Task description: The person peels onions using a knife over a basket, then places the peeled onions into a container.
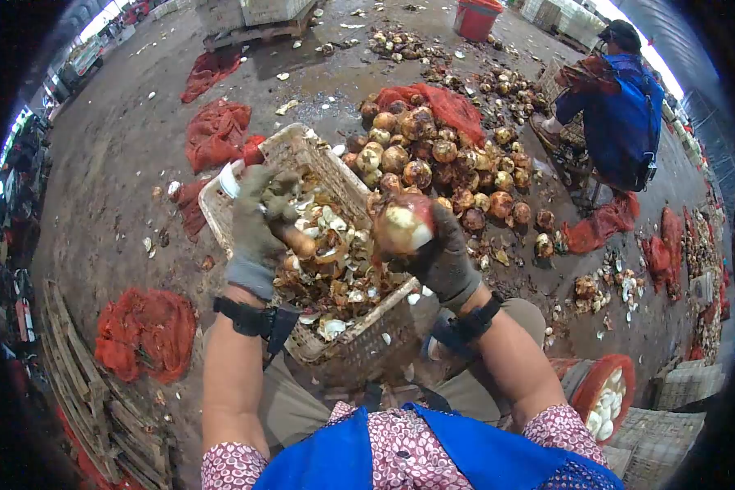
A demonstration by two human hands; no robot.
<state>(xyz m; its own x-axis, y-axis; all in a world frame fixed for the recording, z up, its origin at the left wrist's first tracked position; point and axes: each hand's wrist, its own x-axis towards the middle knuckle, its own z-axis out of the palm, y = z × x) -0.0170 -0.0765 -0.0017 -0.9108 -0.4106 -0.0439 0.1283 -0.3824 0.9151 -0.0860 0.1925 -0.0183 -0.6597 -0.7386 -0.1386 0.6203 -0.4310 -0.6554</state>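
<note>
At the far left, wooden slats (77, 351) lie on the ground (98, 220), with a crumpled red net (145, 335) just to their right. More red netting (218, 135) lies farther up, beyond the near end of the slats and close to the crate (384, 317).

The left hand (261, 220), in a dirty grey glove, is over the left part of the crate, its fingers partly curled. A brownish, rounded shape shows by its fingertips; I cannot tell whether the hand grips anything. The crate is pale and grimy, and inside it lie brown skins and white scraps (322, 224).

To the right, the right hand (445, 261), gloved too, is closed around an onion (406, 227), holding it up over the crate's right side. The onion is pale on the near face and reddish brown at the upper right.

Beyond it spreads a heap of brown onions (433, 155), partly covered by a red net, with a red bucket (475, 20) farther back. At the right, a person (616, 122) in a blue vest sits bent beside the heap. Nearer, at lower right, a red-rimmed tub (578, 400) holds white onions (606, 412).
</note>
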